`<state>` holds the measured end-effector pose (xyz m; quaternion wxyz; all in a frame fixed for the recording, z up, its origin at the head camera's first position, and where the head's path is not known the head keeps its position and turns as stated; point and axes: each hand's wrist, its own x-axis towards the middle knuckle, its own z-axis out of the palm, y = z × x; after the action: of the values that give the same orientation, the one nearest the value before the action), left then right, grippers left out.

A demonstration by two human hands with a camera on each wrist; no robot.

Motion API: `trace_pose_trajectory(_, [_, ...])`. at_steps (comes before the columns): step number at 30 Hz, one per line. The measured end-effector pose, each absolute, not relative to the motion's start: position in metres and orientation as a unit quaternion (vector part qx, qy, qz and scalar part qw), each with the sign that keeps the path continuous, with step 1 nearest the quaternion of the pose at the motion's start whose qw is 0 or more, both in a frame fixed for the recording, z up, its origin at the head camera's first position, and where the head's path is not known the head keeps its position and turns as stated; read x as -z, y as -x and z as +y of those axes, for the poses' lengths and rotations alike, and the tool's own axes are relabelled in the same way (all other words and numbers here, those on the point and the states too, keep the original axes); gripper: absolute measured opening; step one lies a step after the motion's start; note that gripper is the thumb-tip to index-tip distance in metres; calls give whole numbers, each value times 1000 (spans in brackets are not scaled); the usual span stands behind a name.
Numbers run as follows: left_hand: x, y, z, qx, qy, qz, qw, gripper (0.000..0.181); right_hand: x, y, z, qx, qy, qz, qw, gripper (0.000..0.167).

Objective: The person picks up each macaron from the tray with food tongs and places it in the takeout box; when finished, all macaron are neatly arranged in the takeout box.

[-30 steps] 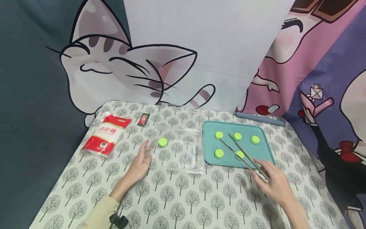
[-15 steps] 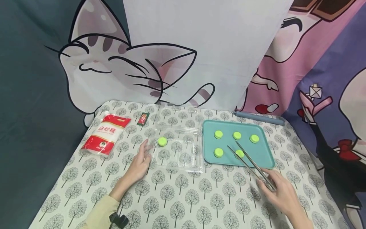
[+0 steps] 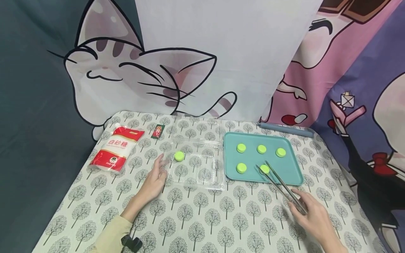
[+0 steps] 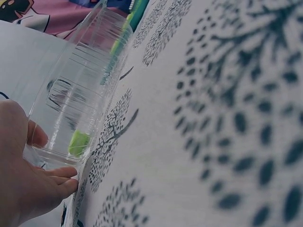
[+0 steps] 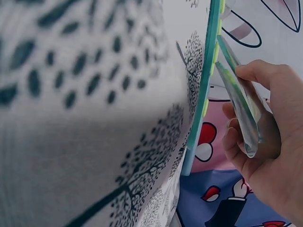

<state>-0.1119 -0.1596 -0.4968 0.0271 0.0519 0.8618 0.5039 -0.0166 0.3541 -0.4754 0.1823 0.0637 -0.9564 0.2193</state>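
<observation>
nearest, right side: bare right hand [image 3: 313,216] grips slim silver metal tongs [image 3: 284,185] near their closed end, fingers curled round them, one digit stretched along an arm in the right wrist view. tong arms narrowly apart, tips to either side of a lime-green round disc [image 3: 264,169], near row of the teal rectangular tray [image 3: 292,172]. contact between tips and disc: cannot tell.

step in hand, my reading: lining up on that disc for a pick. next move seems to call for an even squeeze low on its sides, then a level lift; a lopsided pinch could let it slip out.

nearest, left side: bare left hand [image 3: 155,180], fingers loosely extended, resting at the left wall of a clear plastic box [image 3: 196,186], probably steadying it. a matching green disc [image 3: 179,156] sits toward the box's far left; lid lies back behind.

farther: second near-row disc [image 3: 241,168] left of the tongs; three more across the tray's far row.

far left: red-and-white sugar bag [image 3: 117,149], small green-and-red packet [image 3: 158,131]. far edge of the tree-print counter [image 3: 202,202]: grey-blue rod [image 3: 286,130].
</observation>
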Motion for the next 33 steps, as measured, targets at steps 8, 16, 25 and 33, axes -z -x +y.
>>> trace_pose_trajectory(8, [497, 113, -160, -508, -51, 859, 28, 66, 476, 19, 357, -213, -67, -960, 167, 50])
trace_pose_trajectory(16, [496, 112, -159, -507, -50, 860, 31, 66, 474, 19, 356, -205, -91, -958, 177, 46])
trace_pose_trajectory(25, [495, 112, -159, -506, -50, 861, 28, 66, 463, 23, 350, -225, -123, -942, 218, 47])
trace_pose_trajectory(33, [497, 112, -159, -504, -52, 862, 26, 66, 446, 26, 337, -234, -152, -930, 240, 48])
